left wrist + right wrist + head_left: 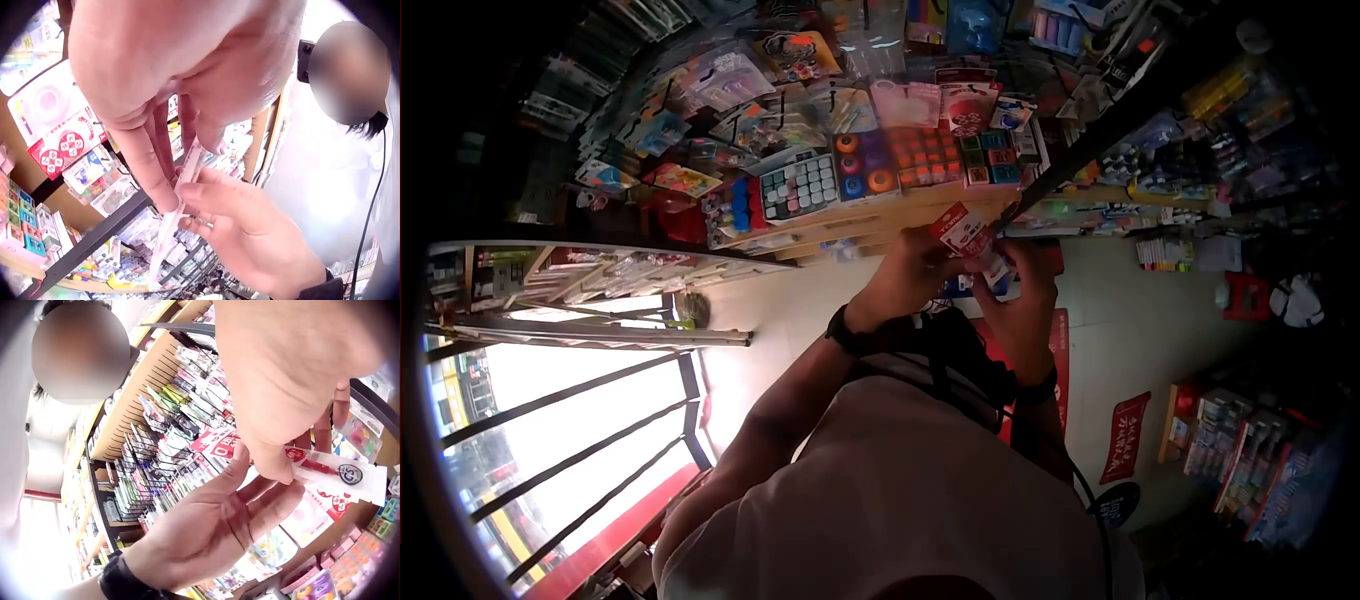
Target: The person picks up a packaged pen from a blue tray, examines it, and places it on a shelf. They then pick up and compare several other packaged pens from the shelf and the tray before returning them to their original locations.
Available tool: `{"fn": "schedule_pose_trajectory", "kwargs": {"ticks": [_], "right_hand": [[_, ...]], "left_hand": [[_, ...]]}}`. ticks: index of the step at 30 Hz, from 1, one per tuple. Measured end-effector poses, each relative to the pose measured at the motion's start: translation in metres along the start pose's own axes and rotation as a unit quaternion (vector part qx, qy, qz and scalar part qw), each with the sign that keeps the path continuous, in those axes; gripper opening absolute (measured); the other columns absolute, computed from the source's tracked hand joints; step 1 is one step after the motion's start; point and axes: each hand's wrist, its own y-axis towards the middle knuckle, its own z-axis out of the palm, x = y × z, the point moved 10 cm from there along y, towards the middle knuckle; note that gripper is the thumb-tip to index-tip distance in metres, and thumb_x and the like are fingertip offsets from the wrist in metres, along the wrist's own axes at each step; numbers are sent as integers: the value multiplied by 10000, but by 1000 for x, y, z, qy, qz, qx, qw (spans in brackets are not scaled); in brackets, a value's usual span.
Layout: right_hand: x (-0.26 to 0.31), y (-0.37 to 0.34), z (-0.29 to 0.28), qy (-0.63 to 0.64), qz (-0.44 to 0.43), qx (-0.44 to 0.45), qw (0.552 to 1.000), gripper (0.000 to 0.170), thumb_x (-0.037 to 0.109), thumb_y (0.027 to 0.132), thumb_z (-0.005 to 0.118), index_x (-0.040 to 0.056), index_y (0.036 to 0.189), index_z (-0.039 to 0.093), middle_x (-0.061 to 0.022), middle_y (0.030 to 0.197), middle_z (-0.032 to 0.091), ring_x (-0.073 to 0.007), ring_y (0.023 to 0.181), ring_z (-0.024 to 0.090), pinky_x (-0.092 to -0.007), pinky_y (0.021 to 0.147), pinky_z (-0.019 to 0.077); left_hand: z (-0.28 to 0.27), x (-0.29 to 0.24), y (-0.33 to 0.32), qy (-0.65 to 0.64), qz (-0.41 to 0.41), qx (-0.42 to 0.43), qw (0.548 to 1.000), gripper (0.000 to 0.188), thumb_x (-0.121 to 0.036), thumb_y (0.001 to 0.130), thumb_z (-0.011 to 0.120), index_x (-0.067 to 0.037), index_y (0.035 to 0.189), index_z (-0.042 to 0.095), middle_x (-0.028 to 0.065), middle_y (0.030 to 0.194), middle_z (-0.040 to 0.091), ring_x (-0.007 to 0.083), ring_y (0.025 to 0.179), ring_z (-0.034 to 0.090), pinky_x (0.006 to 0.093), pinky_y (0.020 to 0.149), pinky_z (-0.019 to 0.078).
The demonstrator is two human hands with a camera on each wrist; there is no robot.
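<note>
A: How is the left hand [910, 275] posed?
B: It is raised in front of the chest, the forearm being brought diagonally inward from the lower left of the head view. A black wristband [840, 330] is worn. The red-and-white flat packet [966, 234] is clamped between thumb and curled fingers.

A: And the right hand [1022, 305]?
B: It is held beside the left, its forearm more nearly upright in the head view. The thumb and fingers are bent toward the packet, which is pinched by them as well. A dark band [1036, 387] is seen at this wrist.

A: Packet position?
B: Between the two hands, tilted, ahead of the torso. In the left wrist view it is seen nearly edge-on; in the right wrist view its printed face is shown, partly covered by the fingers. The small print cannot be read with certainty.

A: Surroundings?
B: Beyond the hands, a wooden shelf edge [855, 222] is noted, with boxed small goods [928, 157] standing along it and carded packages [905, 103] behind. Slim packets [178, 428] are hung in rows on a wire rack [134, 459]. A red floor mat [1061, 350] is partly hidden by the right arm. A red stool [1248, 297] is recorded well apart, at the right of the head view.
</note>
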Motion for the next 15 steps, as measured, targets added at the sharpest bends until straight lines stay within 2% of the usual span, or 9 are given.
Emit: {"fn": "schedule_pose_trajectory", "kwargs": {"ticks": [2, 3, 5, 8, 10, 11, 12, 15], "right_hand": [[10, 6, -2, 68, 17, 25, 997, 393, 71, 757, 773, 43, 1119, 623, -142, 1045, 657, -338, 964, 633, -408, 832, 495], [16, 6, -3, 65, 7, 33, 997, 393, 71, 757, 773, 43, 1119, 623, -142, 1045, 657, -338, 964, 633, -408, 832, 495], [14, 6, -3, 104, 38, 54, 992, 381, 79, 783, 766, 27, 1133, 625, -151, 1039, 669, -328, 932, 662, -386, 797, 518], [18, 10, -8, 119, 41, 65, 990, 352, 93, 818, 752, 11, 1140, 635, -149, 985, 690, -271, 882, 692, -352, 771, 526], [12, 10, -12, 137, 59, 69, 986, 326, 100, 831, 744, 2, 1125, 642, -143, 949, 697, -242, 864, 696, -344, 769, 524], [2, 8, -12, 152, 87, 81, 981, 356, 80, 840, 734, -14, 1169, 636, -122, 972, 701, -192, 873, 677, -314, 761, 517], [-7, 6, -11, 167, 115, 92, 975, 386, 60, 848, 724, -31, 1212, 630, -100, 996, 704, -143, 883, 658, -285, 754, 509], [-21, 4, -18, 179, 108, 57, 976, 300, 50, 887, 688, -41, 1169, 640, -68, 966, 693, -109, 847, 626, -257, 754, 489]], "left_hand": [[-7, 2, -2, -16, -8, -4, 1000, 233, 75, 882, 651, 58, 1113, 630, 101, 1063, 685, 160, 956, 669, 305, 843, 557], [-8, 5, -3, -26, -24, 6, 999, 224, 74, 882, 651, 61, 1105, 629, 98, 1049, 681, 160, 949, 669, 304, 838, 560], [-12, -3, -1, -20, 1, 12, 1000, 229, 85, 887, 637, 58, 1114, 629, 91, 1035, 675, 161, 938, 668, 306, 828, 565], [-9, -8, 3, -26, 8, 50, 998, 230, 66, 903, 628, 42, 1132, 633, 95, 1047, 674, 149, 947, 658, 309, 825, 566], [-9, -1, 8, -16, -56, 47, 997, 261, 23, 930, 629, 36, 1191, 636, 77, 1060, 700, 118, 915, 646, 280, 811, 543], [-6, -2, 11, -20, -55, 50, 997, 261, 23, 930, 629, 36, 1191, 636, 77, 1060, 700, 118, 915, 646, 280, 811, 543], [-5, -10, 16, -16, -25, 51, 998, 253, 14, 941, 620, 37, 1193, 634, 74, 1058, 702, 118, 917, 647, 284, 802, 545], [5, -19, 31, -4, 21, 65, 998, 255, -3, 959, 602, 30, 1211, 626, 74, 1062, 703, 117, 912, 651, 289, 778, 557]]}}
